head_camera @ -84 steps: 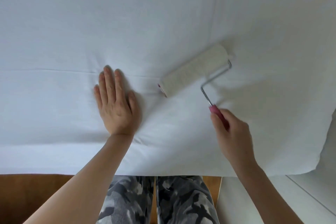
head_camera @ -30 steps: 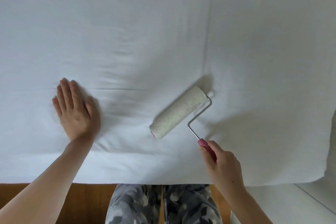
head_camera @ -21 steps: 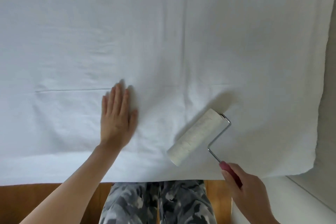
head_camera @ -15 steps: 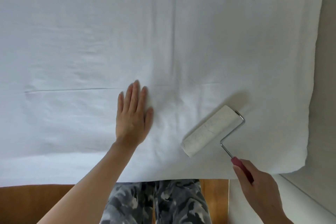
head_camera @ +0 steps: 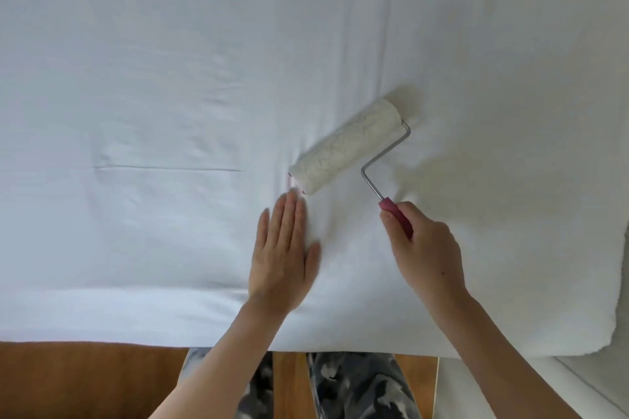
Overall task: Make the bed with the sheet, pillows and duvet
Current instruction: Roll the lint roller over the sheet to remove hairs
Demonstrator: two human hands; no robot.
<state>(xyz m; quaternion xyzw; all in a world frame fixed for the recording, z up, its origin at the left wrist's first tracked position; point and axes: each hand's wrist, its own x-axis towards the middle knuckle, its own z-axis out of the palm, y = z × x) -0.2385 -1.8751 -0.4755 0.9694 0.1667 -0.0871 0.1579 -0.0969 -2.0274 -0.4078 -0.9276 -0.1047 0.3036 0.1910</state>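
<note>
Left hand (head_camera: pixel 284 257) lies flat, fingers straight, on the sheet (head_camera: pixel 170 78); right hand (head_camera: pixel 427 253) grips the roller (head_camera: pixel 347 146) handle, drum at its 11 o'clock. Pushing it leftward could ruck cloth against the fingertips.

I'm in a bedroom, by the look of it: a bed (head_camera: pixel 578 326) spread with a white sheet (head_camera: pixel 204 78) fills nearly everything in front of me. Below its near edge I see a wooden floor (head_camera: pixel 85 381), and at the lower right a pale surface (head_camera: pixel 493 388) beside the bed's corner.
</note>
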